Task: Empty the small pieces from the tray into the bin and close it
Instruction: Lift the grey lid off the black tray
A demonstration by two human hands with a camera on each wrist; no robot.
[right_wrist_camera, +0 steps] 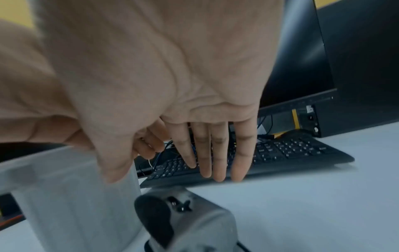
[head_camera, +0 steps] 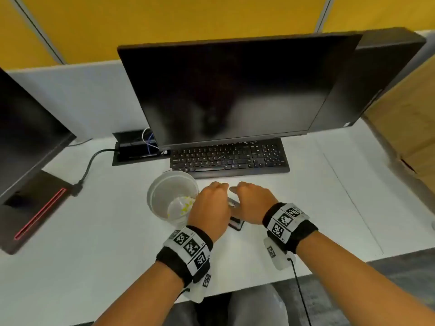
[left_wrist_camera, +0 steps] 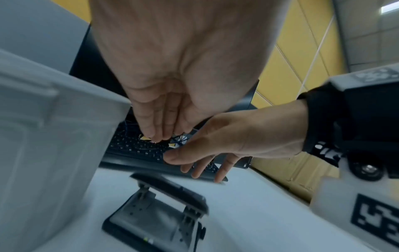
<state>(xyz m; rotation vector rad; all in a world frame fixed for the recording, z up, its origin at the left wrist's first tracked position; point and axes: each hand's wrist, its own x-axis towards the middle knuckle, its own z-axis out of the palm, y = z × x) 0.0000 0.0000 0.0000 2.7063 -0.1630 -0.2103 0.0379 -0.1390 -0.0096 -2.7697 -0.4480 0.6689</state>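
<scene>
A translucent white bin (head_camera: 164,191) stands on the desk, with yellow small pieces (head_camera: 186,205) at its bottom. Right beside it lies a black and grey hole punch (left_wrist_camera: 155,216), mostly covered by my hands in the head view, where only its near end (head_camera: 236,223) shows. My left hand (head_camera: 209,208) hovers over the punch next to the bin's rim, its fingers (left_wrist_camera: 159,134) hanging together and holding nothing. Above the punch's right side my right hand (head_camera: 251,201) is spread, its fingers (right_wrist_camera: 215,162) straight and empty. No lid is visible.
A black keyboard (head_camera: 229,158) and a dark monitor (head_camera: 230,90) stand just behind the hands. A second monitor's base (head_camera: 35,208) sits at the left, with a cable box (head_camera: 136,147) beyond the bin. The white desk (head_camera: 329,196) extends to the right.
</scene>
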